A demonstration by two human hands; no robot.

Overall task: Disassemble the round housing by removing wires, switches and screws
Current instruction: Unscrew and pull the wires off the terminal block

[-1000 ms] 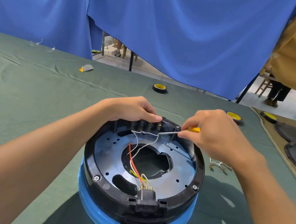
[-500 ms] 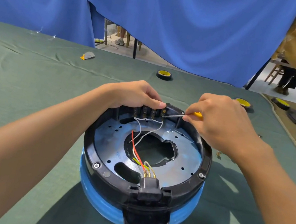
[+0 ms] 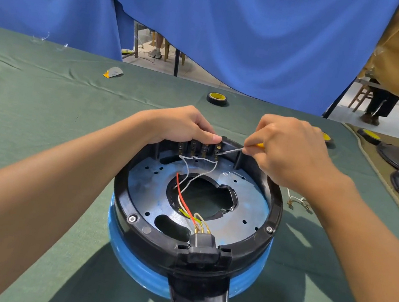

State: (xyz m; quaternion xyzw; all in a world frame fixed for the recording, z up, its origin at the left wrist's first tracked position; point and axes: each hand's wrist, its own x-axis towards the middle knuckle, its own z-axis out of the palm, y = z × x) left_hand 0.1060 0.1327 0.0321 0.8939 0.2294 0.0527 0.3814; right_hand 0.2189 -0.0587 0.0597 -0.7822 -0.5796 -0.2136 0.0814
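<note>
On the green tablecloth (image 3: pixel 43 105), near the table's middle, sits the round housing (image 3: pixel 272 209), black rim over a blue base, a metal plate (image 3: pixel 245 202) inside. The left hand (image 3: pixel 181 127) curls over the far rim, gripping it above a row of switch terminals (image 3: pixel 204 149). The right hand (image 3: pixel 289 152) pinches a yellow-handled screwdriver (image 3: pixel 231 150), its tip at the rightmost terminal. White wires (image 3: pixel 203 171) hang from the terminals. Two screws (image 3: pixel 132 218) sit in the near rim.
</note>
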